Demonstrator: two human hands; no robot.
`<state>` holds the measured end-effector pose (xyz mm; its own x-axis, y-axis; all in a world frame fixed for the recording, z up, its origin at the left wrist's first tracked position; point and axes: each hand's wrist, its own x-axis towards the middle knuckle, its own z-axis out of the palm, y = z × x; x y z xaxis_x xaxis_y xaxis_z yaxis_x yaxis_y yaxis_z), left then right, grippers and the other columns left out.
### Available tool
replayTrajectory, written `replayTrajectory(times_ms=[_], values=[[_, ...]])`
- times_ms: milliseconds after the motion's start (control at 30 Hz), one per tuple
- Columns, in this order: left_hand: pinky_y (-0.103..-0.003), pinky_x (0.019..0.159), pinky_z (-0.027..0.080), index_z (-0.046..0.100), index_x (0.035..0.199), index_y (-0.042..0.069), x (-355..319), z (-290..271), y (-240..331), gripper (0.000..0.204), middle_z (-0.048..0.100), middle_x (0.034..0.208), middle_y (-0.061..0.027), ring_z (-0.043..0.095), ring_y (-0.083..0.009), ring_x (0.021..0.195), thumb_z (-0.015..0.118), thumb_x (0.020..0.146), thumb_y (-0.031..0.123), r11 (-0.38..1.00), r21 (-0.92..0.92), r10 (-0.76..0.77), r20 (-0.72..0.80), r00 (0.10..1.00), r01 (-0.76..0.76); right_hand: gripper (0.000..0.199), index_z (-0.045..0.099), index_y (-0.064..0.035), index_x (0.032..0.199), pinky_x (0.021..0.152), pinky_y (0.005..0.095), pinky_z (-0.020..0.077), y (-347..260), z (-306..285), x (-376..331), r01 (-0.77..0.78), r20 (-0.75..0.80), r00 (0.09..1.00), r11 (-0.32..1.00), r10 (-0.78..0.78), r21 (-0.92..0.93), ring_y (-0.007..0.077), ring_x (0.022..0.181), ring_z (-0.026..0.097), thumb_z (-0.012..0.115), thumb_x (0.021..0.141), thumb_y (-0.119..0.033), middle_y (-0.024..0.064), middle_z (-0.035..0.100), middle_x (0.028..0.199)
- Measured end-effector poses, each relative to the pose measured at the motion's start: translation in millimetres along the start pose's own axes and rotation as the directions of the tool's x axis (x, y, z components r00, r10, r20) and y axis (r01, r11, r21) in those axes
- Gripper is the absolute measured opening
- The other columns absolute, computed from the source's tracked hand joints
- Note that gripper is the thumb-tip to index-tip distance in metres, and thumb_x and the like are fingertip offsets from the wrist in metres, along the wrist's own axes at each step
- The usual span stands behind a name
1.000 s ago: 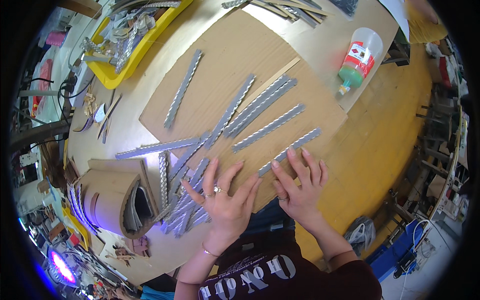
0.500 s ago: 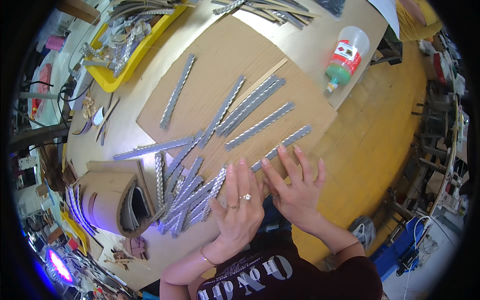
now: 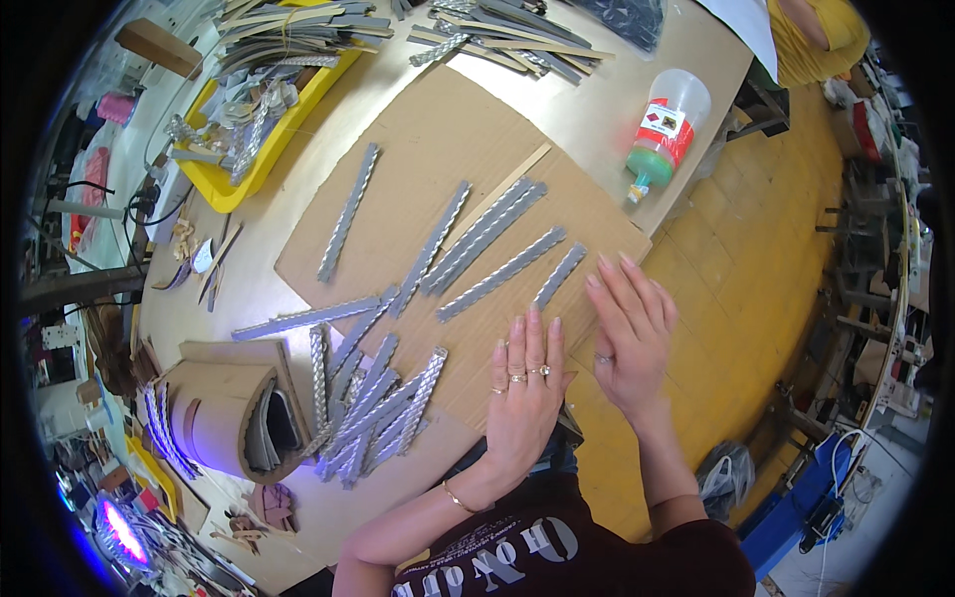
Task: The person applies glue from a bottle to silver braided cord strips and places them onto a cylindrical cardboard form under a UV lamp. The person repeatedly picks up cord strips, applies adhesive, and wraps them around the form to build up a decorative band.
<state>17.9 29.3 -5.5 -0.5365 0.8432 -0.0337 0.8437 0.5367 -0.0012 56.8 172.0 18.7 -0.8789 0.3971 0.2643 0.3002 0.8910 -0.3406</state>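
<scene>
My left hand (image 3: 527, 393) lies palm down with its fingers stretched out over the near end of a grey strip with a silver braided edge (image 3: 560, 277). That end is hidden under the fingers. Off to the strip's right, my right hand (image 3: 635, 338) is apart from it at the cardboard's right edge, fingers extended and holding nothing. More grey strips with braided edges (image 3: 502, 274) are spread in a loose row on the cardboard sheet (image 3: 398, 159). A crossed pile of such strips (image 3: 368, 418) is left of my left hand.
A curved brown box-like holder (image 3: 224, 403) stands at the left. Behind are a yellow tray (image 3: 261, 189) of scraps and bundles of strips (image 3: 507, 40). A clear bottle with green liquid (image 3: 667, 129) is near the table's right edge. A person in yellow (image 3: 821, 45) is at the far right.
My left hand has slid right onto the strip's near end. My right hand has come off the strip and moved right, its fingers closer together. The whole view has shifted slightly.
</scene>
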Motion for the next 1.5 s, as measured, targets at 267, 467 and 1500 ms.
replayTrajectory(times_ms=[267, 467, 1500], values=[[-0.049, 0.114, 0.026, 0.04, 0.143, 0.003, 2.1, -3.1, 1.4, 0.074, 0.033, 0.151, -0.0245, 0.033, -0.0373, 0.14, 0.06, 0.087, 0.048, 1.0, -0.014, -0.017, -0.011, 1.0, 0.017, 0.036, 0.064, -0.0111, 0.119, 0.1, 0.0403, 0.0339, 4.8, 2.7, 23.7, 0.045, 0.054, 0.998, 0.999, -0.044, -0.016, 0.0271, 0.12, 0.052, 0.062, 0.083, -0.008, 0.0045, 0.06, 0.128], [-0.046, 0.114, 0.027, 0.041, 0.142, 0.003, -2.9, -14.4, -18.3, 0.075, 0.03, 0.153, -0.0214, 0.03, -0.0337, 0.142, 0.065, 0.084, 0.044, 0.963, -0.271, 0.002, 0.029, 1.0, 0.006, 0.026, 0.067, -0.0081, 0.105, 0.086, 0.0374, 0.037, 5.6, -5.0, 38.4, -0.113, -0.027, 0.993, 0.984, 0.118, 0.139, 0.0254, 0.095, 0.055, 0.071, 0.085, -0.024, 0.0057, 0.062, 0.099], [-0.045, 0.109, 0.028, 0.047, 0.135, 0.009, -1.5, 3.8, -8.4, 0.053, 0.049, 0.14, -0.0192, 0.048, -0.0359, 0.129, 0.051, 0.096, 0.044, 0.984, 0.176, 0.016, -0.166, 0.986, 0.014, 0.015, 0.069, -0.0087, 0.091, 0.074, 0.0328, 0.0372, -17.2, -9.0, 26.1, -0.299, 0.17, 0.946, 0.944, 0.275, 0.139, 0.0199, 0.083, 0.058, 0.075, 0.08, -0.017, 0.0039, 0.06, 0.089]])
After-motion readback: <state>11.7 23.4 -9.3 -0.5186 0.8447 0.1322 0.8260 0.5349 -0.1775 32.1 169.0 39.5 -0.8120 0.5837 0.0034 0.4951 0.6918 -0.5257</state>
